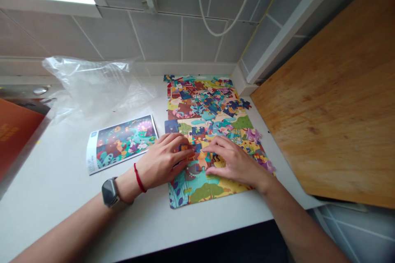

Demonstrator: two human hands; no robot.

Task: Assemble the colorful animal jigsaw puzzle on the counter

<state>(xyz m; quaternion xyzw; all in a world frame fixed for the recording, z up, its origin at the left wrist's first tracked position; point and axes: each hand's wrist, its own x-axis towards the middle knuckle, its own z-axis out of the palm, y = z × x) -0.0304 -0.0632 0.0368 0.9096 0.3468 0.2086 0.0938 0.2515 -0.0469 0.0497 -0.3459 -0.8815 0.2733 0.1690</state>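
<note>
Colourful puzzle boards lie on the white table, one behind the other, with many loose puzzle pieces heaped on them. My left hand, with a watch and a red string at its wrist, rests at the left edge of the nearer board. Its fingers are bent together over a small dark piece. My right hand is on the middle of the same board, fingertips on pieces beside the left hand, thumb apart from the fingers. A printed picture sheet lies left of the boards.
A crumpled clear plastic bag lies at the back left. An orange box is at the far left. A large wooden panel leans on the right. A white cable hangs against the tiled wall.
</note>
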